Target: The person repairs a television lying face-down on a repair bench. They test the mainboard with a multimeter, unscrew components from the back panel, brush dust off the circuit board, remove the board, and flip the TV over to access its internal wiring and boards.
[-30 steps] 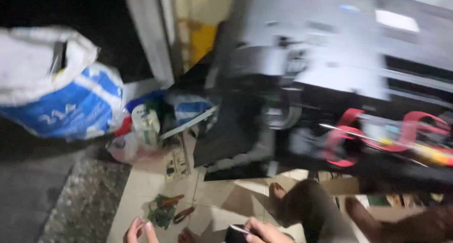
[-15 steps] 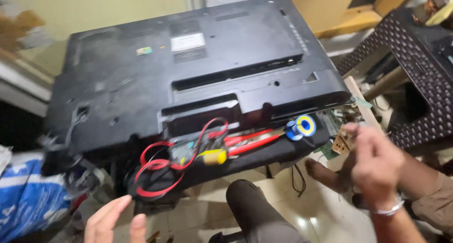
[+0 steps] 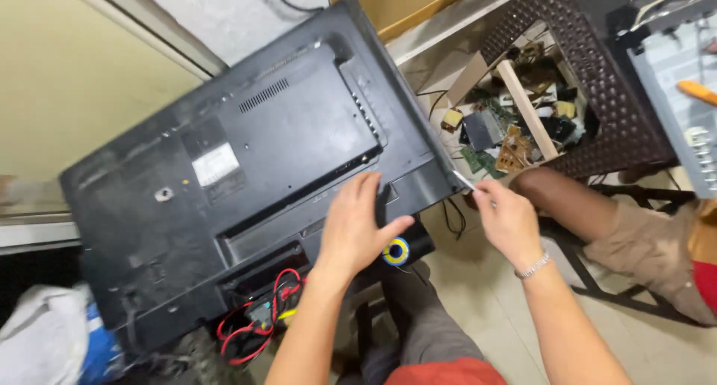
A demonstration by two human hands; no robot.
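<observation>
My fingers are busy on two jobs. The left hand [image 3: 357, 232] lies flat and spread on the black back cover of the television [image 3: 246, 183], palm down near its lower edge, thumb stuck out to the right toward a small round roll with a blue and yellow face [image 3: 396, 251]. The right hand [image 3: 508, 221] has its fingertips pressed together, pinching a thin pale tool [image 3: 464, 180], perhaps a blade or a screwdriver tip; I cannot tell which.

The television leans on its back side toward me, its long axis running from near left to far right. The corner that matters is the lower right one, and the tool's tip sits right at that edge, pointing up and left from my right fingers. So the set lies to the left of my right hand and under my left; the right hand is the nearer one to that corner, the left steadies the panel just beside it.

Below my left wrist, red wires [image 3: 258, 325] loop out of an open slot at the near edge. Far right, a dark lattice stool [image 3: 597, 94] holds loose circuit boards [image 3: 511, 142]. Another person's bare leg [image 3: 590, 206] stretches just past my right hand.
</observation>
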